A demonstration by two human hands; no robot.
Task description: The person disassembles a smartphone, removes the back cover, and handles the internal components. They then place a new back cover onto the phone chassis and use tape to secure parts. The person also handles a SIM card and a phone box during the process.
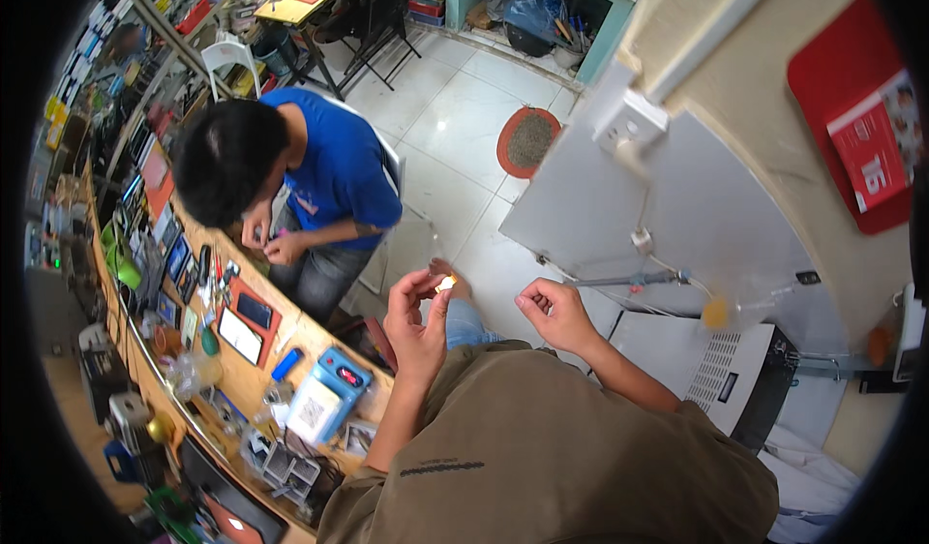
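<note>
My left hand (418, 323) is raised in front of my body, thumb and fingers pinched on a small white and yellow piece (446, 284). The piece is too small for me to name its kind. To its right, apart from it, my right hand (559, 316) hangs in the air with its fingers curled in and the thumb against them. Whether anything sits inside those fingers is hidden. Neither hand touches the workbench (308, 329) on the left.
On the bench lie a blue device (341, 379), a blue cylinder (287, 364) and phones on an orange mat (268, 350). A co-worker in a blue shirt (339, 171) sits there, hands together. A grey-white cabinet (668, 360) stands right; a red-rimmed mat (529, 142) lies on the floor.
</note>
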